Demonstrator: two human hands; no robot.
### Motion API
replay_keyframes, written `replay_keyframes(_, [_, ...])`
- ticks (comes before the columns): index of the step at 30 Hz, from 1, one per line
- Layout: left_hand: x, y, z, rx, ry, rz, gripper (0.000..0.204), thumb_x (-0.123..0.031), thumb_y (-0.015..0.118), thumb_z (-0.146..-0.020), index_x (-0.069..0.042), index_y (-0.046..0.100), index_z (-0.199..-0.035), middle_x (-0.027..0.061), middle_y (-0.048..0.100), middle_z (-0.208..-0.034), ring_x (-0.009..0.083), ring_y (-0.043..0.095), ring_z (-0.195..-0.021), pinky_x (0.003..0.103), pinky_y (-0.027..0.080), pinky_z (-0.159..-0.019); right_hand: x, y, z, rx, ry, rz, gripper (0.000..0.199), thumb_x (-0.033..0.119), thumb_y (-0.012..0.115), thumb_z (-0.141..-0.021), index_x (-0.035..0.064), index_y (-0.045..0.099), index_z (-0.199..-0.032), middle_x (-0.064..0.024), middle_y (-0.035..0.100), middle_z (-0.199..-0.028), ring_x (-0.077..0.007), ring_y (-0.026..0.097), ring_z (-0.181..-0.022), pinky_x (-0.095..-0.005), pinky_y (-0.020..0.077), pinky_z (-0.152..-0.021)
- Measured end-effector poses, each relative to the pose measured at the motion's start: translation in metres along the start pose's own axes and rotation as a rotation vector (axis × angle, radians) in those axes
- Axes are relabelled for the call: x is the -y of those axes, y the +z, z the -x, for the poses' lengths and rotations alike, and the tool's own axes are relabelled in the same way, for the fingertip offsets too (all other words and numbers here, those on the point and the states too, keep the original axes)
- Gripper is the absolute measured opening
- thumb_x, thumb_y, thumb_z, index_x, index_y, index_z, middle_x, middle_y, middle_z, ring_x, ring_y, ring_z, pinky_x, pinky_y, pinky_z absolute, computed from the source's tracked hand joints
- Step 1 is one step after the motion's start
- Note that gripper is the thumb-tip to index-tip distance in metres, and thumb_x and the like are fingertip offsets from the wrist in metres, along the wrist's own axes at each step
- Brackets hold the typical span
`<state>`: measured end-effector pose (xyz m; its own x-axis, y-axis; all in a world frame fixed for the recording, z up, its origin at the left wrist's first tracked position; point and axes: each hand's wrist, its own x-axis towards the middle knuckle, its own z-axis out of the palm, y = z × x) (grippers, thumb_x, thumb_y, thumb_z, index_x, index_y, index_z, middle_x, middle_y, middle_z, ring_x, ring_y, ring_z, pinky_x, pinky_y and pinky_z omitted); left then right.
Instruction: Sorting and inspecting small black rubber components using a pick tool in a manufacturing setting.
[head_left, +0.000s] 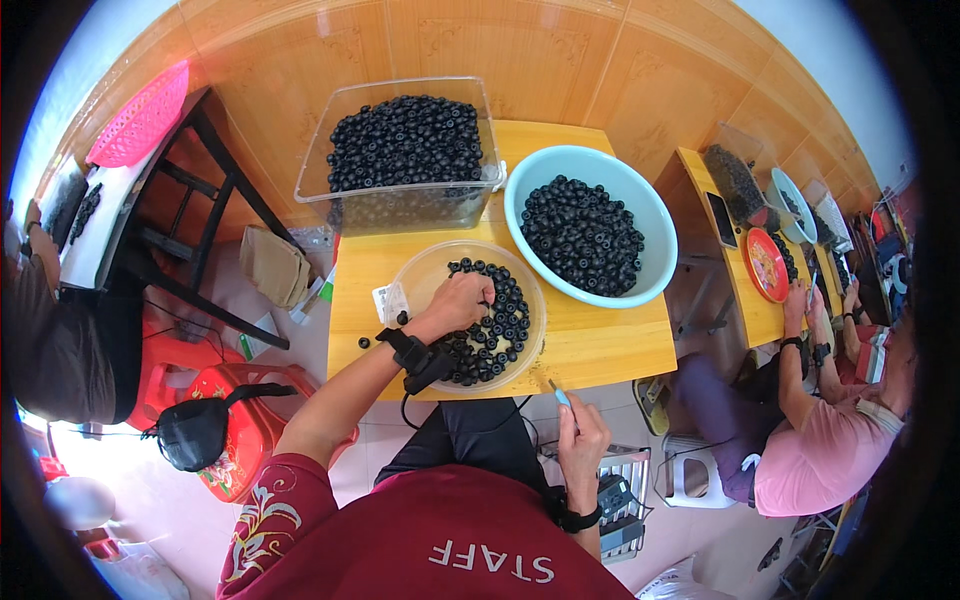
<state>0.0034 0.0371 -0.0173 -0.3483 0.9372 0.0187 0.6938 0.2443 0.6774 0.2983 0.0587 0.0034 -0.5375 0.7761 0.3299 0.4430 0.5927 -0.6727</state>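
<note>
My left hand (462, 302) reaches into a shallow, translucent round tub (409, 270) on the wooden table. Its fingers are bent and drawn together among small black ring-shaped parts (508, 318); what is between the fingertips is hidden. At the table's front edge, my right hand (583, 440) grips a small knife (562, 398) with a light-blue handle and a short thin blade pointing up and left. Dark crumbs lie on the wood near the blade. One loose black ring (364, 342) sits on the table left of the tub.
Behind stand a clear rectangular bin (400, 212) and a light-blue basin (640, 270), both holding many black rings. Red stools (225, 385) are at left. Rightward, people work at another table (735, 285) with a red plate (766, 266). Cables hang near my lap.
</note>
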Motion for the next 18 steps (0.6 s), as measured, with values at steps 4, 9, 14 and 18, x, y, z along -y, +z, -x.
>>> replay_keyframes(4, [-0.009, -0.017, 0.009, 0.033, -0.109, 0.272, 0.016, -0.008, 0.066, -0.076, -0.002, 0.063, -0.091, 0.0082, 0.063, -0.081, 0.0196, 0.063, -0.08, 0.032, 0.05, -0.072, 0.001, -0.002, 0.0, 0.001, 0.033, -0.012, 0.018, 0.008, 0.062, -0.084, 0.0032, 0.067, -0.101, -0.0135, 0.053, -0.065, -0.0293, 0.054, -0.055, -0.0378, 0.0413, -0.05])
replay_keyframes(9, [-0.05, -0.04, 0.04, 0.173, -0.258, 1.22, 0.019, -0.006, 0.056, -0.089, 0.002, 0.059, -0.106, 0.0074, 0.063, -0.096, 0.0151, 0.065, -0.086, 0.026, 0.055, -0.079, 0.001, -0.003, -0.006, -0.015, -0.006, -0.06, 0.018, 0.008, 0.062, -0.084, 0.0023, 0.067, -0.1, -0.013, 0.051, -0.063, -0.0268, 0.052, -0.052, -0.0361, 0.0398, -0.049])
replay_keyframes(14, [-0.072, -0.019, 0.07, 0.23, -0.224, 1.563, 0.026, -0.003, 0.059, -0.088, 0.0, 0.057, -0.114, 0.0063, 0.062, -0.103, 0.0152, 0.065, -0.088, 0.025, 0.055, -0.077, 0.023, -0.012, -0.02, -0.037, -0.049, -0.132, 0.018, 0.005, 0.062, -0.082, 0.0015, 0.066, -0.099, -0.0119, 0.05, -0.062, -0.024, 0.05, -0.051, -0.0329, 0.0379, -0.048])
replay_keyframes(18, [-0.073, 0.006, 0.086, 0.207, -0.191, 1.683, 0.023, -0.002, 0.061, -0.086, -0.002, 0.057, -0.109, 0.0043, 0.062, -0.101, 0.0141, 0.065, -0.088, 0.023, 0.053, -0.077, 0.041, -0.017, -0.023, 0.001, -0.096, -0.191, 0.018, 0.003, 0.064, -0.081, 0.0, 0.065, -0.098, -0.0106, 0.053, -0.064, -0.0221, 0.05, -0.051, -0.0319, 0.0381, -0.048])
